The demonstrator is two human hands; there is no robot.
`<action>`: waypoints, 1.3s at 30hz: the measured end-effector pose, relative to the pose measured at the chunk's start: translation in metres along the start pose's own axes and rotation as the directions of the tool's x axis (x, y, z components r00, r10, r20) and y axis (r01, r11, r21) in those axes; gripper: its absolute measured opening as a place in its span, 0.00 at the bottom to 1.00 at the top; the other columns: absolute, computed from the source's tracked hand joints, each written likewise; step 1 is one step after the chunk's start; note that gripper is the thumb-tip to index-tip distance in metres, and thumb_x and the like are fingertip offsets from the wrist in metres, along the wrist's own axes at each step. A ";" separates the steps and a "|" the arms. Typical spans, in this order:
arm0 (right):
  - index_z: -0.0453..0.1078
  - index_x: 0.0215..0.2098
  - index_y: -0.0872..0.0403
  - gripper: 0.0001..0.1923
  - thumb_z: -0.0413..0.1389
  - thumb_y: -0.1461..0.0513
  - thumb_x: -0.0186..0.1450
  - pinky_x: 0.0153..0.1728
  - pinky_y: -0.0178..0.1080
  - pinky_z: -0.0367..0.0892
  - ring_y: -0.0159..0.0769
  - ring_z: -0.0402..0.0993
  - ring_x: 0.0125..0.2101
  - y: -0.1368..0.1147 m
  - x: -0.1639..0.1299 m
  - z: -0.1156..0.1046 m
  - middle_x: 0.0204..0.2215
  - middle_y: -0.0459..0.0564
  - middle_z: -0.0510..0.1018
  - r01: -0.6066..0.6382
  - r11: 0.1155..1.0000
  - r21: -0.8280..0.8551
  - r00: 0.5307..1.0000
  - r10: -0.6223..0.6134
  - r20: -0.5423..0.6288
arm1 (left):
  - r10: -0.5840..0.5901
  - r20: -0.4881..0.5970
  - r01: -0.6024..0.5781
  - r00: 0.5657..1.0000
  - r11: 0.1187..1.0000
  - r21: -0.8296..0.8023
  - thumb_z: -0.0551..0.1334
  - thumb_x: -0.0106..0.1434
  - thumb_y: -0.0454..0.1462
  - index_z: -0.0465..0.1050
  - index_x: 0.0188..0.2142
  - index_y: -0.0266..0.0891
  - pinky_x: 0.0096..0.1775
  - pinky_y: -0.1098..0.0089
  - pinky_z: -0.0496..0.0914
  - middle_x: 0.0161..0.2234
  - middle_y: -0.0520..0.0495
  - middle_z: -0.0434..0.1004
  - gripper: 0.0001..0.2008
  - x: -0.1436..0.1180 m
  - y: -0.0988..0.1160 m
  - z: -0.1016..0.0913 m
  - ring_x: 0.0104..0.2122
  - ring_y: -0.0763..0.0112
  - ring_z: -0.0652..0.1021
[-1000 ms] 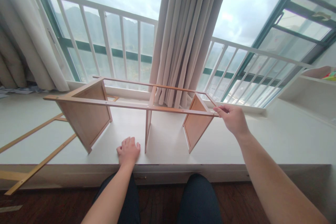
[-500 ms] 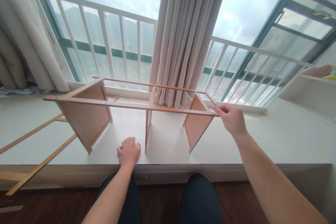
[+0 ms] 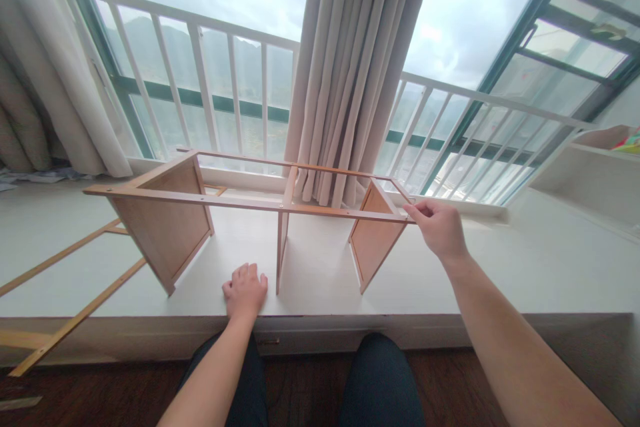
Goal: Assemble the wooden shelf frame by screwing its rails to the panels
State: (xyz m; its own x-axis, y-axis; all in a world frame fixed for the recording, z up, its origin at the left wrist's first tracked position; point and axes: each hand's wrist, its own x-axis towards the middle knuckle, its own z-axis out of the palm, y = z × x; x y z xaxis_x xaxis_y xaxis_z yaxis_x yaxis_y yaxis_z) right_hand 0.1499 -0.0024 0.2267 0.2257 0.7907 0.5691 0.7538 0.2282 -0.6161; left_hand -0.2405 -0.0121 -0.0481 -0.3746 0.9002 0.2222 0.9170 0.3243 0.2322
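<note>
A wooden shelf frame (image 3: pixel 240 201) lies on its side on the white ledge (image 3: pixel 320 267), with three upright panels between its long rails. My right hand (image 3: pixel 440 227) is at the right end of the near rail. Its thumb and forefinger are pinched together there; a tiny shiny bit shows by the fingertips, too small to name. My left hand (image 3: pixel 246 290) rests on the ledge, fingers spread and slightly bent, between the left panel (image 3: pixel 163 227) and the middle panel (image 3: pixel 283 247). It holds nothing and does not touch the frame.
Another wooden ladder-like frame (image 3: pixel 85 307) leans at the left, reaching past the ledge edge toward the dark floor. Behind stand a white railing (image 3: pixel 197 73), windows and a beige curtain (image 3: pixel 345 67). A white shelf unit (image 3: pixel 590 173) is at the right.
Almost nothing has moved. My right hand stays at the rail end with its fingers shifted very slightly; my left hand remains on the ledge.
</note>
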 end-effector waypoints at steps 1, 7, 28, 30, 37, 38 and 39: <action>0.75 0.25 0.54 0.20 0.63 0.46 0.58 0.31 0.39 0.59 0.34 0.64 0.24 0.000 0.000 0.000 0.20 0.46 0.74 0.001 1.000 -0.001 1.000 -0.001 0.001 | 0.000 0.002 0.000 1.000 1.000 0.003 0.50 0.69 0.41 0.72 0.52 0.40 0.52 0.54 0.62 0.58 0.37 0.73 0.19 0.000 0.000 0.000 0.56 0.55 0.70; 0.75 0.25 0.54 0.21 0.62 0.45 0.58 0.31 0.39 0.59 0.34 0.65 0.23 0.001 0.000 0.000 0.19 0.46 0.73 0.008 1.000 -0.003 1.000 -0.008 0.008 | -0.008 -0.003 0.008 1.000 1.000 -0.002 0.50 0.69 0.41 0.73 0.53 0.40 0.52 0.54 0.61 0.58 0.37 0.73 0.19 0.001 -0.001 0.001 0.57 0.55 0.70; 0.71 0.22 0.54 0.22 0.62 0.44 0.57 0.30 0.40 0.59 0.33 0.62 0.22 -0.002 -0.001 0.003 0.17 0.44 0.70 0.021 1.000 -0.009 0.999 -0.022 -0.034 | -0.009 0.010 0.009 1.000 1.000 0.000 0.50 0.69 0.41 0.72 0.52 0.40 0.51 0.54 0.61 0.58 0.39 0.74 0.18 0.002 -0.001 0.002 0.57 0.56 0.70; 0.71 0.21 0.54 0.23 0.62 0.44 0.57 0.30 0.40 0.59 0.33 0.62 0.22 -0.002 -0.002 0.004 0.17 0.44 0.70 0.024 1.000 -0.011 0.999 -0.024 -0.048 | -0.006 0.010 0.006 1.000 1.000 0.000 0.51 0.69 0.41 0.72 0.52 0.40 0.51 0.54 0.62 0.58 0.38 0.74 0.19 0.002 0.000 0.002 0.57 0.56 0.70; 0.71 0.21 0.53 0.22 0.62 0.44 0.56 0.30 0.39 0.59 0.33 0.62 0.22 -0.003 -0.002 0.003 0.17 0.44 0.70 0.031 0.999 -0.016 0.998 -0.031 -0.055 | -0.009 0.000 0.009 1.000 1.000 0.003 0.50 0.69 0.41 0.73 0.53 0.40 0.51 0.55 0.61 0.59 0.37 0.73 0.19 0.001 0.000 0.000 0.57 0.56 0.70; 0.71 0.21 0.53 0.22 0.62 0.44 0.56 0.29 0.39 0.59 0.33 0.63 0.22 -0.003 -0.002 0.003 0.17 0.44 0.70 0.031 0.999 -0.019 0.998 -0.032 -0.059 | -0.010 0.004 0.010 1.000 1.000 -0.002 0.51 0.68 0.41 0.73 0.53 0.41 0.51 0.55 0.61 0.59 0.37 0.73 0.19 0.001 0.000 0.000 0.57 0.55 0.70; 0.71 0.21 0.53 0.22 0.62 0.44 0.56 0.29 0.39 0.59 0.33 0.63 0.22 -0.004 -0.003 0.004 0.16 0.44 0.70 0.032 0.999 -0.022 0.997 -0.034 -0.066 | -0.011 0.006 0.011 1.000 1.000 -0.008 0.51 0.68 0.41 0.73 0.53 0.41 0.52 0.55 0.61 0.59 0.37 0.73 0.19 0.001 0.000 0.000 0.57 0.55 0.70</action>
State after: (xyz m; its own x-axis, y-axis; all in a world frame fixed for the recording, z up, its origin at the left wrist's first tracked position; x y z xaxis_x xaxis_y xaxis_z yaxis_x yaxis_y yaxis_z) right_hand 0.1444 -0.0031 0.2254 0.2406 0.7432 0.6244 0.7740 0.2413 -0.5854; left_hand -0.2407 -0.0113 -0.0477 -0.3840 0.8982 0.2138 0.9116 0.3320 0.2425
